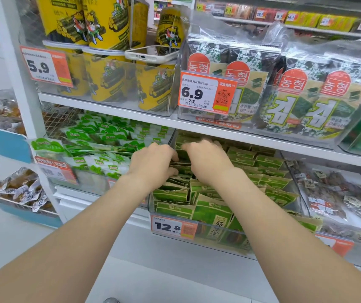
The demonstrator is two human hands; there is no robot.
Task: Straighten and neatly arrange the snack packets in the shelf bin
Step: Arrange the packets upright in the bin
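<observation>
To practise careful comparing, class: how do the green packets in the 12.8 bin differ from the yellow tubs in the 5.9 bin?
The green packets are flat pouches in leaning rows; the yellow tubs are round and upright. The green packets sit lower, the yellow tubs on the shelf above. The left hand and right hand are among the green packets; none touches the yellow tubs. Both fill clear bins with orange price tags.

left hand [153, 162] grips green packets [170, 194] | right hand [205, 160] on them, blurred | clear bin [223, 225]
</observation>
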